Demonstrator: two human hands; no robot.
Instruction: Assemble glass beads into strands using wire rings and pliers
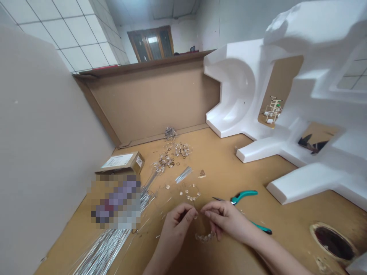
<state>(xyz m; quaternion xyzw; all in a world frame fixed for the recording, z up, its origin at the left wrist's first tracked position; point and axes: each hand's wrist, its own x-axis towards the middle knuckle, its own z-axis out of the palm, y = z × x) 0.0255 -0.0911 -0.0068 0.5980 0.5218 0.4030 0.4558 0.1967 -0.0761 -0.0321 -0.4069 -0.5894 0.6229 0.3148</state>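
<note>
My left hand (180, 223) is pinched, with a small clear bead showing at its fingertips. Close beside it, the fingertips of my right hand (222, 217) are pinched together too. A strand of clear beads (204, 238) hangs below, touching the lower fingers of my right hand. Any wire or ring between the fingertips is too fine to make out. Green-handled pliers (243, 194) lie partly behind my right hand and wrist. Just beyond my fingers, several loose clear beads (193, 198) lie in a rough curve on the table.
Long metal wires (110, 248) lie at left, near a cardboard box (122, 163). Short rods (183, 174) and piles of clear beads and rings (164, 162) sit farther back. White moulded foam (281, 152) stands at right. A round hole (332, 241) is in the tabletop.
</note>
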